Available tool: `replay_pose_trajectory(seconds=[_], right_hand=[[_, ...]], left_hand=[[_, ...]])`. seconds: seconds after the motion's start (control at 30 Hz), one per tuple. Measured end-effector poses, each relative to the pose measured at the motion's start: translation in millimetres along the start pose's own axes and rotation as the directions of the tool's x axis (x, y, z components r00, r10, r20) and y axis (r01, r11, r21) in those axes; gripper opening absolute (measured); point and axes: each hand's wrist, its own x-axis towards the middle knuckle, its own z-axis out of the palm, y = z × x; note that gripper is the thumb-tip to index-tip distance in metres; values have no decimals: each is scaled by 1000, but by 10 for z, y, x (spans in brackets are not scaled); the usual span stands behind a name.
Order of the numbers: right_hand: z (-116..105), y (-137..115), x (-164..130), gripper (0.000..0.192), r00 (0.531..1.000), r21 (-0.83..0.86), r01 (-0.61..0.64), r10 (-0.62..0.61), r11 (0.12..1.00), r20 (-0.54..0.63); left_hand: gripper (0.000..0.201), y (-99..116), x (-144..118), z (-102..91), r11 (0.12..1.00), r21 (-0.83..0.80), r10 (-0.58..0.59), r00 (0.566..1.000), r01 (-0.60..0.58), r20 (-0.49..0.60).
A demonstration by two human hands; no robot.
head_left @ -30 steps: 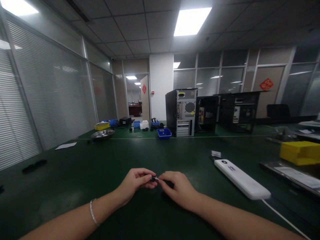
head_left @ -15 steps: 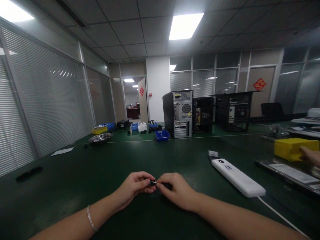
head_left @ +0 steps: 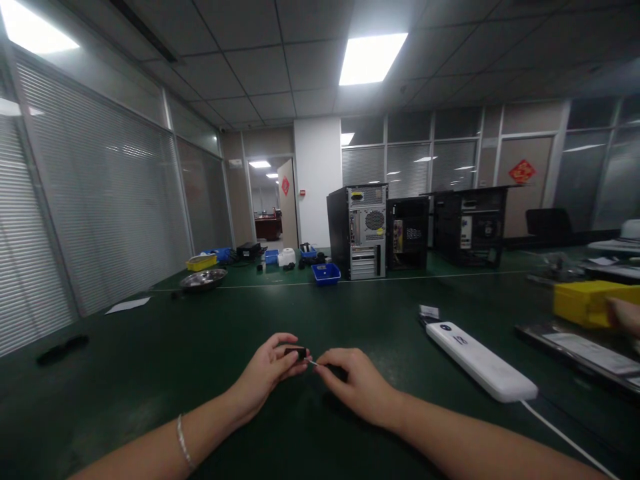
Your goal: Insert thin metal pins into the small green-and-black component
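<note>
Low over the green table point(head_left: 200, 373), my two hands meet in front of me. My left hand point(head_left: 263, 375) holds a small black block-shaped piece point(head_left: 297, 353) between thumb and fingers; its exact kind is too small to make out. My right hand point(head_left: 356, 387) is closed in a pinch on a thin whitish stick point(head_left: 313, 363). The stick's visible end points at the black piece, close to my left fingertips. Whether the stick touches the piece, I cannot tell. The rest of the stick is hidden by my right fingers.
A white power strip point(head_left: 480, 360) with a cable lies to the right. Beyond it are a metal-cased device point(head_left: 585, 352) and a yellow bin point(head_left: 590, 303), with another person's hand point(head_left: 625, 313) at it. Computer towers point(head_left: 367, 233), a blue tray point(head_left: 326, 274) and a metal dish point(head_left: 203, 280) stand farther back.
My left hand's fingers have opened a little and the black piece now shows more, turned toward the right. My right hand keeps its pinch. The whole view has shifted slightly.
</note>
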Motion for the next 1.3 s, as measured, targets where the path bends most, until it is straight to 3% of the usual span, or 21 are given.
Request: replay_pose_trajectory(seconds=[0.57, 0.73, 0.8, 0.87, 1.0, 1.1, 1.17, 1.3], right_hand=[[-9, -37, -24, 22, 999, -33, 21, -20, 999, 33], [18, -20, -9, 23, 1000, 59, 21, -22, 998, 17], [20, 37, 20, 22, 999, 208, -13, 23, 978, -44], [11, 150, 63, 23, 970, 404, -94, 175, 910, -170], [-48, 462, 137, 32, 888, 484, -186, 357, 855, -290], [-90, 577, 127, 33, 851, 499, -192, 397, 845, -344], [-88, 535, 96, 31, 863, 486, -173, 370, 856, -344], [-41, 264, 32, 21, 941, 427, -83, 212, 900, -265]], left_hand=[[38, -95, 21, -50, 994, 95, 35, 992, -46, 117], [40, -59, -11, -22, 993, 115, 11, 995, -22, 96], [39, -34, -32, 2, 992, 125, 1, 996, -12, 88], [37, -13, -48, 21, 990, 144, -7, 996, -5, 87], [36, -8, -43, 18, 985, 171, -42, 997, 30, 67], [36, -41, -13, -21, 986, 161, -52, 995, 39, 79], [36, -63, 7, -42, 985, 164, -60, 995, 47, 75], [39, -49, 16, -12, 984, 173, -51, 997, 39, 65]])
